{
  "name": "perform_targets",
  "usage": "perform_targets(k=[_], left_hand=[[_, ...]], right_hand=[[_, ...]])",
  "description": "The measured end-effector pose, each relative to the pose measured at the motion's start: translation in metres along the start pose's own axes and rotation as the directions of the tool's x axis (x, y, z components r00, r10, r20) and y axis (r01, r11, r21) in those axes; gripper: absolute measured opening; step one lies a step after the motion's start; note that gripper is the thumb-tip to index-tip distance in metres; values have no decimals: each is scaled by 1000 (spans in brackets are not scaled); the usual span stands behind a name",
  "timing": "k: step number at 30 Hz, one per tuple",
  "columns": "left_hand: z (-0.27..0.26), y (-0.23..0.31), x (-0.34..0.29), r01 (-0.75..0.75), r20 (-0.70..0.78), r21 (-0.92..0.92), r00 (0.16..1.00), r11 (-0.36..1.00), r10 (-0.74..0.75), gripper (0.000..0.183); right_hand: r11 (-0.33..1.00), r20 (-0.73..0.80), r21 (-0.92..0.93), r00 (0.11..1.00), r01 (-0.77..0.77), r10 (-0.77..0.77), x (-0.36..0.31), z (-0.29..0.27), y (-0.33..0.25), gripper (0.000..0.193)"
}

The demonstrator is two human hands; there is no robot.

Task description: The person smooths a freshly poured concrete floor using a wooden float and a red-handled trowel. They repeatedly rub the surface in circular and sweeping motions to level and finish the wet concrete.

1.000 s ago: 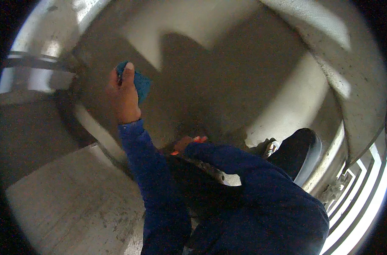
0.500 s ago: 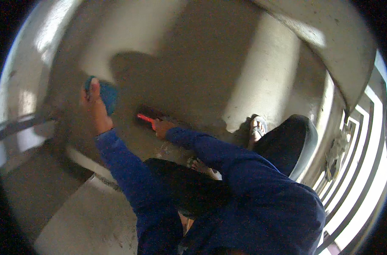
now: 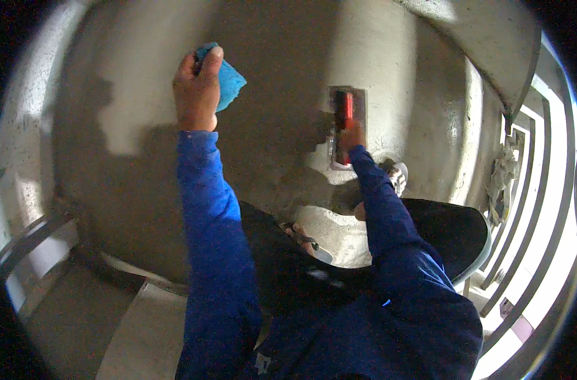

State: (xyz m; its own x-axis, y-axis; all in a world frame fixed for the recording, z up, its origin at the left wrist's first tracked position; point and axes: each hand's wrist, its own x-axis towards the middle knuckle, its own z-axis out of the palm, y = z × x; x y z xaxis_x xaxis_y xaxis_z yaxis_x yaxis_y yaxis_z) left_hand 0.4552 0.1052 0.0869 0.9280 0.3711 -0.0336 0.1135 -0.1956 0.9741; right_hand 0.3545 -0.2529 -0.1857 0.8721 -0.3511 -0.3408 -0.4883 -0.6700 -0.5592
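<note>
Right hand (image 3: 350, 135): my fingers are closed round the red handle (image 3: 347, 104) of the trowel; blur prevents me from telling them apart. Left hand (image 3: 198, 95): I grip a blue sponge (image 3: 231, 86), thumb on top, fingers curled at its edge. Whether the sponge touches the floor (image 3: 276, 82) I cannot tell.

The trowel's plate (image 3: 361, 104) sits over the grey floor, ahead and left of my right sandal (image 3: 399, 172), where shadow meets sunlight. In my judgement, sound practice calls for a near-flat plate, leading edge barely raised, even pressure and overlapping strokes. The light should help reveal ridges.

My left foot (image 3: 303, 237) stands farther back; both feet should bear steadily, without scuffing the surface.
</note>
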Motion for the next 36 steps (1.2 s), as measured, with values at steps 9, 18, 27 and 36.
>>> perform_targets(k=[9, 18, 27, 36], left_hand=[[-17, -4, -5, 0, -11, -19, 1000, 1000, 0, 39], [-30, -3, -3, 76, 37, -24, 997, 997, -75, 40], [-47, -53, -12, 453, 407, 0, 814, 891, -414, 40], [67, -207, -122, -131, 773, 449, 554, 884, -310, 59]], right_hand=[[885, 120, 458, 992, -87, 36, 42, -85, 83, 19], [726, 749, -216, 588, 653, -306, -90, 102, -119, 25], [904, 722, -141, 666, 404, -185, -100, 34, -72, 32], [867, 79, 465, 984, -178, 160, -2, -126, 46, 28]])
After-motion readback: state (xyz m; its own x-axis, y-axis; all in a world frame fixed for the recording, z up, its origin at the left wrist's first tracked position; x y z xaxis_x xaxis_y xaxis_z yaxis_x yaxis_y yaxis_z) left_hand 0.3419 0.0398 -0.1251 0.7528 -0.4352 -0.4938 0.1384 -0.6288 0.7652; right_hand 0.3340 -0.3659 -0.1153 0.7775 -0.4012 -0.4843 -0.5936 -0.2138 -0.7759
